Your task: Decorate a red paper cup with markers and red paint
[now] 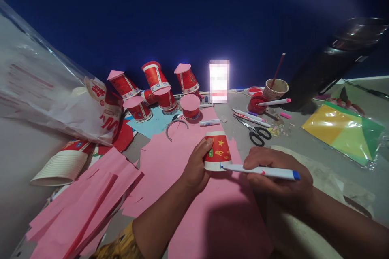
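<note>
Gripping a marker point(270, 172), the right hand point(281, 176) holds its nib point(223, 167) at the rim point(212, 166) of a cup point(220, 149) that the left hand point(196, 166) clasps over pink paper point(167, 160), with scissors point(257, 134) and, farther back, more cups point(190, 109) on the desk point(288, 136).

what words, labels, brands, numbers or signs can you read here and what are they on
"M" or "W", orientation unclear: plastic bag
No word, gold star: held paper cup
Too small or blurred: green label on that cup, round emblem at the bag, white strips on red cups
Pixelated, unreadable: lit screen
</note>
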A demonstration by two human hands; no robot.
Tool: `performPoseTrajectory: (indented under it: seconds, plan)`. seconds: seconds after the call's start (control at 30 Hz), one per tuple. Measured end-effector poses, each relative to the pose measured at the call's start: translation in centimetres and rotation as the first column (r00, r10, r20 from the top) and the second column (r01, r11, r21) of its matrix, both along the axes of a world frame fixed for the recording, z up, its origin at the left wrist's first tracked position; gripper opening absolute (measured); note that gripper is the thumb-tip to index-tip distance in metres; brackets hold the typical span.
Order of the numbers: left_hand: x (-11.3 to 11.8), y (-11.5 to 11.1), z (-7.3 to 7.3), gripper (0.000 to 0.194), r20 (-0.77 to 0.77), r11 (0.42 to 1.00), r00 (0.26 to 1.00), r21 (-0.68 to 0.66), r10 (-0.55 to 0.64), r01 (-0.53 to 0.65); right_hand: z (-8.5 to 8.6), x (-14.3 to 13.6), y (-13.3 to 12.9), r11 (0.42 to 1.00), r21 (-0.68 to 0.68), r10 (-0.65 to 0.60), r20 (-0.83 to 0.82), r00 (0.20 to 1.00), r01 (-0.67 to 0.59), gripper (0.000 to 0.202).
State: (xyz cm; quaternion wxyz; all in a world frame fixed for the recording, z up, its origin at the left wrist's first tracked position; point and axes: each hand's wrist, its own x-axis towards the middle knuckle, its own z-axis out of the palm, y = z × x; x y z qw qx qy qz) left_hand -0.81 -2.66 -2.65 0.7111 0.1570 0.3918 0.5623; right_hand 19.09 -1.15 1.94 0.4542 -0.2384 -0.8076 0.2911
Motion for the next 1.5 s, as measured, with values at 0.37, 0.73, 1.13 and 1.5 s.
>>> performPoseTrajectory:
  seconds: [0.37,0.73,1.13,1.5]
  plan:
    - [0.19,-0.05,-0.16,0.043,-0.008,1.000,1.000,0.014,-0.015,0.015,-0.22,-0.40,-0.11,0.995,0.063,-0.073,-0.055,0.996,0.077,0.008]
    - [0.20,-0.06,0.13,0.041,-0.001,1.000,1.000,0.022,0.001,-0.001,0.01,-0.10,0.05,0.994,0.099,-0.051,0.006,0.999,0.051,0.011]
    - [0.10,-0.08,0.03,0.041,0.005,1.000,1.000,0.005,0.024,-0.024,0.12,-0.16,-0.22,0.988,0.075,-0.136,-0.018,0.990,0.137,0.009]
    - [0.24,0.02,0.21,0.043,0.014,1.000,1.000,0.008,0.024,-0.025,0.04,-0.44,-0.14,0.984,0.109,-0.135,-0.036,0.990,0.138,0.011]
